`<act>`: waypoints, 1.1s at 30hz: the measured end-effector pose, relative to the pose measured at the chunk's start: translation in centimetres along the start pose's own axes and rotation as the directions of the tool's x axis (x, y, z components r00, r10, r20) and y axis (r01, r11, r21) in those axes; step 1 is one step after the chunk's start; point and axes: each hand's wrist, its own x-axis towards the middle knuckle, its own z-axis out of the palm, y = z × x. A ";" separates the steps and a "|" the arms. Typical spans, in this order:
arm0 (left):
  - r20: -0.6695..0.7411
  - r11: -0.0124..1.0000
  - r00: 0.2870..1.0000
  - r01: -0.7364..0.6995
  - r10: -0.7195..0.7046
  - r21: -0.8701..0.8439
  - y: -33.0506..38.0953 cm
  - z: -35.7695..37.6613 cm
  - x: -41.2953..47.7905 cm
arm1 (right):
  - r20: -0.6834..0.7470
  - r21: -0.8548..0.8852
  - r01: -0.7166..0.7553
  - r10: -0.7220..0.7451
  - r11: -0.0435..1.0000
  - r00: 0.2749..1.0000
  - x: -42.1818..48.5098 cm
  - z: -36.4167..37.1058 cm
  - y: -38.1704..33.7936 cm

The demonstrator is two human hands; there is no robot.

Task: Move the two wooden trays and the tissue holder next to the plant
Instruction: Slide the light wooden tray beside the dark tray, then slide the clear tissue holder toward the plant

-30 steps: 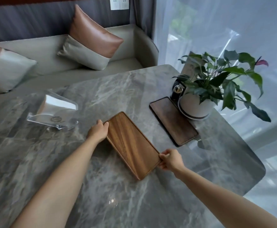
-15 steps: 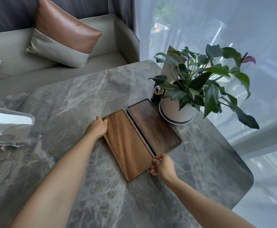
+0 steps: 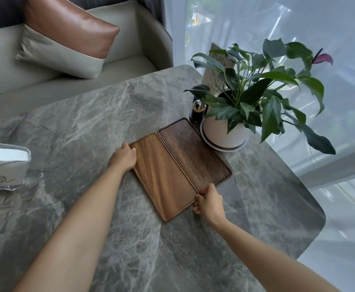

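Observation:
Two wooden trays lie flat side by side on the grey marble table [image 3: 92,114]. The light wooden tray [image 3: 161,175] touches the long edge of the dark wooden tray [image 3: 193,152], which sits against the white pot of the plant [image 3: 254,98]. My left hand [image 3: 123,157] grips the light tray's far left corner. My right hand [image 3: 209,201] holds its near right corner, where the two trays meet. The clear tissue holder [image 3: 4,166], with white tissues in it, stands at the table's far left, cut off by the frame edge.
A small dark toothpick jar [image 3: 197,111] and a card stand sit behind the plant pot. A grey sofa [image 3: 130,45] with a brown and grey cushion [image 3: 71,36] runs behind the table. The table's rounded right edge is close to a sheer curtain [image 3: 298,22].
Both hands have slid the light tray to the right until it lies flush against the dark tray by the plant. The view has shifted right, so the tissue holder is now at the left edge.

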 end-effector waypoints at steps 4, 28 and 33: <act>0.021 0.999 0.999 -0.035 0.035 0.004 -0.4 -0.1 -0.6 | 0.003 -0.017 -0.020 0.020 1.000 1.000 -0.1 -0.3 -0.5; -0.465 0.982 0.864 -0.166 0.191 0.095 -21.5 -13.1 -12.5 | 0.409 -0.482 0.719 -0.597 0.501 0.690 -7.3 13.4 -20.5; -0.475 0.997 0.877 -0.073 0.068 0.008 -27.3 -15.9 -12.1 | 0.543 -0.452 0.836 -0.648 0.310 0.534 -8.7 19.8 -24.0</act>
